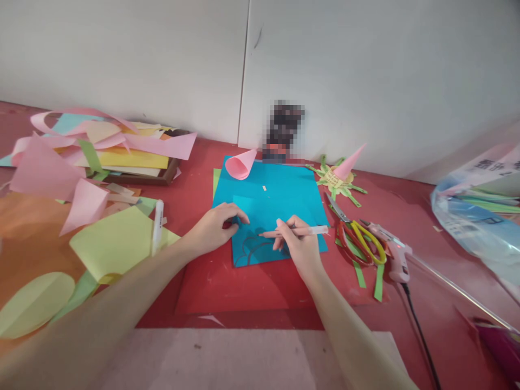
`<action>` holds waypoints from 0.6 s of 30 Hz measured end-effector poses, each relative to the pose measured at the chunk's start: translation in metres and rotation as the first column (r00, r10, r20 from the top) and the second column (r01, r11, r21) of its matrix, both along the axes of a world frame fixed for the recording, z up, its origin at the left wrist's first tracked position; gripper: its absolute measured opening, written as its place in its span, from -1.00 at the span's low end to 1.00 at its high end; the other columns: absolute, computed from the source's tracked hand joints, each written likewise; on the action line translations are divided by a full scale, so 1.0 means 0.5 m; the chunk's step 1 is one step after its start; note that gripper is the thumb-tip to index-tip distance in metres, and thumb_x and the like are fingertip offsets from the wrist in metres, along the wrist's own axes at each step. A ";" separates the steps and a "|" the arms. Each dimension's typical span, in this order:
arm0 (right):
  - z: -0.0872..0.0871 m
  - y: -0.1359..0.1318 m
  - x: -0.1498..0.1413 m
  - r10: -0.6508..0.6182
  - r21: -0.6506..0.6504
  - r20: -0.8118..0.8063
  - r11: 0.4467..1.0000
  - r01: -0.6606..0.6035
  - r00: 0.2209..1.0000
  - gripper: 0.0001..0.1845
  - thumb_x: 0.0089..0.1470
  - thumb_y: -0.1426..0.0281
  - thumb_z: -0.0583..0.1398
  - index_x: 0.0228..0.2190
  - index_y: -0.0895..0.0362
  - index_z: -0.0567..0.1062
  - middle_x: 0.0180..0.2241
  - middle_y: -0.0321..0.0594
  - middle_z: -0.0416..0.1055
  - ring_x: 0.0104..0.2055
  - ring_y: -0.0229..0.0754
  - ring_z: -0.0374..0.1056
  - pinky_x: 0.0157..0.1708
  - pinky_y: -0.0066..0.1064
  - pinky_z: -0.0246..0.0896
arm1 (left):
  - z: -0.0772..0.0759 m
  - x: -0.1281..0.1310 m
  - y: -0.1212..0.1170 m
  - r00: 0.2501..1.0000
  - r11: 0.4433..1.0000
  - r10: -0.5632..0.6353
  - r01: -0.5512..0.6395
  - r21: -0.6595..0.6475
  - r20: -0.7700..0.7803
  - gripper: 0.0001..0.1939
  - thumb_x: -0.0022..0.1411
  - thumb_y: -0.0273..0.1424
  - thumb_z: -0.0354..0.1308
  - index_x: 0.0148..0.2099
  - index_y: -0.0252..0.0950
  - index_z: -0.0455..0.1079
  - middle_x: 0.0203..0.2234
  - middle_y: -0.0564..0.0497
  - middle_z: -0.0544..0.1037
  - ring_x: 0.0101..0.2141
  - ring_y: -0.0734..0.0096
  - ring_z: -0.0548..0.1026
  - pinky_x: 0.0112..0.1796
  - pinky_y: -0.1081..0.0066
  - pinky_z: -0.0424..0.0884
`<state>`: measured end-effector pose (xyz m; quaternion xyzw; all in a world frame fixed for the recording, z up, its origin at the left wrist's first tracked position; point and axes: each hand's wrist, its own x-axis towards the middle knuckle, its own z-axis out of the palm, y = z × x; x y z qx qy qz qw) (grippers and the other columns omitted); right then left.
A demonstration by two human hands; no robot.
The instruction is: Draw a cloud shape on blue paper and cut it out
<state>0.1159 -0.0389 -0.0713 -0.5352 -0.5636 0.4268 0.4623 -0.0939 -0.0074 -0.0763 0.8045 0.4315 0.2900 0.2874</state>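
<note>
My right hand [301,244] grips a pinkish marker pen [284,232], its tip pointing left just over a smaller blue paper sheet [244,208]. Curved dark lines [247,249] are drawn on that sheet, near its lower left. My left hand [219,227] lies over the sheet's left edge, fingers loosely bent, thumb and forefinger apart, holding nothing. Beneath is a larger blue sheet [284,179], with a pink paper cone [240,165] lying at its upper left corner.
Right of the sheets lie a flower-like paper piece with a pink cone [335,176], scissors [365,241], a glue gun [396,252] with its cord, and a plastic bag [471,216]. Leftward are a white marker [157,227], yellow-green paper [117,238] and a tray [173,172] heaped with scraps.
</note>
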 end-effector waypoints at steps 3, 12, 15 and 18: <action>-0.001 0.000 -0.001 0.012 0.010 0.009 1.000 -0.013 1.000 -0.67 0.07 0.23 0.14 -0.62 0.09 0.22 -0.76 -0.37 0.35 -0.68 -0.32 0.28 -0.62 -0.53 0.18 | 0.000 -0.001 0.001 1.000 1.000 -0.023 0.023 -0.002 -0.008 -0.75 0.09 -0.58 -0.06 -0.28 -0.24 0.39 -0.32 0.03 0.49 -0.24 0.36 0.39 -0.16 0.34 0.31; 0.001 0.000 0.000 0.032 0.014 0.055 0.999 -0.033 0.998 -0.65 0.08 0.23 0.13 -0.64 0.08 0.21 -0.77 -0.37 0.34 -0.68 -0.31 0.27 -0.60 -0.51 0.19 | 0.001 0.000 0.004 1.000 0.998 -0.020 0.020 -0.057 0.015 -0.72 0.08 -0.62 -0.09 -0.29 -0.25 0.38 -0.34 0.04 0.50 -0.25 0.38 0.40 -0.16 0.33 0.32; 0.001 0.000 0.000 0.024 0.009 0.023 1.000 -0.024 0.999 -0.67 0.08 0.23 0.13 -0.62 0.08 0.22 -0.76 -0.37 0.35 -0.67 -0.31 0.28 -0.60 -0.51 0.20 | 0.000 -0.001 0.004 1.000 0.998 -0.020 0.021 -0.058 0.019 -0.72 0.07 -0.62 -0.09 -0.29 -0.25 0.38 -0.34 0.04 0.50 -0.25 0.38 0.40 -0.16 0.33 0.33; 0.001 0.000 -0.001 0.031 0.011 0.022 0.999 -0.031 0.999 -0.68 0.07 0.22 0.13 -0.61 0.08 0.24 -0.74 -0.35 0.36 -0.66 -0.30 0.29 -0.59 -0.50 0.22 | 0.001 0.000 0.004 1.000 0.998 -0.017 0.019 -0.062 0.021 -0.72 0.07 -0.62 -0.09 -0.29 -0.25 0.39 -0.33 0.04 0.50 -0.24 0.39 0.41 -0.16 0.34 0.33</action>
